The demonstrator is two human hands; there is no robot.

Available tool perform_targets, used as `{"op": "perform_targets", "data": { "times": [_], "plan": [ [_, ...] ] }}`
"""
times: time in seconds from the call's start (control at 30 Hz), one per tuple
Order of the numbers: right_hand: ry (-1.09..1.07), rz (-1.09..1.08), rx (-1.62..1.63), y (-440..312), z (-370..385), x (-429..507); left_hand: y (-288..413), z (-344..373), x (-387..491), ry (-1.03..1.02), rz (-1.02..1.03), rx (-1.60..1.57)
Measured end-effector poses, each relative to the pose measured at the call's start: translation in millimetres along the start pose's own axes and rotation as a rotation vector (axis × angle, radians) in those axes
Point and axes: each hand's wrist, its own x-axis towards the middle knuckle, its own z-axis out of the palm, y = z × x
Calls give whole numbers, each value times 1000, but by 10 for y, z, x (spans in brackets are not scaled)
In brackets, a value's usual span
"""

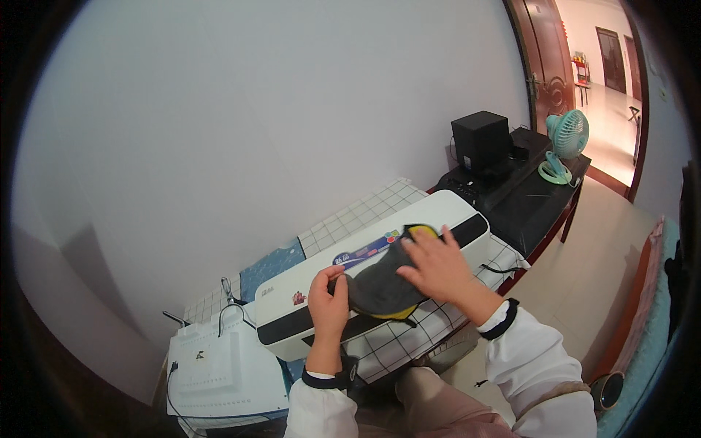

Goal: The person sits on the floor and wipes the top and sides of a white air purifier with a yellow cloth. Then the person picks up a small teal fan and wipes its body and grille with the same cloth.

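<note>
A grey cloth with a yellow underside [378,284] lies over the front of a long white appliance with a black strip [361,235], which looks like a heater or air conditioner. My left hand [329,295] pinches the left end of the cloth between thumb and fingers. With its fingers spread, my right hand [438,263] rests on the cloth's upper right part, where some yellow shows. Coloured stickers [361,252] are on the appliance's top, partly beside the cloth. The appliance sits on a checked tablecloth [383,350].
A white flat panel device, back side up, [219,372] with a black cable lies at the left. On a dark table to the right stand a black speaker-like box [480,141] and a turquoise fan [569,134]. An open wooden door [550,65] is beyond.
</note>
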Motion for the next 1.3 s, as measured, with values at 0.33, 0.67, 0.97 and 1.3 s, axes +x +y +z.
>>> {"op": "perform_targets", "data": {
  "times": [0.33, 0.67, 0.97, 1.3],
  "plan": [
    [-101, 251, -191, 88, 149, 376, 78, 54, -25, 5, 51, 32],
    [-112, -104, -22, -640, 513, 700, -12, 7, 2, 16, 51, -73],
    [-20, -217, 147, -521, 242, 226, -38, -58, 13, 35, 2, -20],
    [-110, 255, -136, 327, -5, 251, 146, 48, -47, -11, 131, 241]
  ]
}}
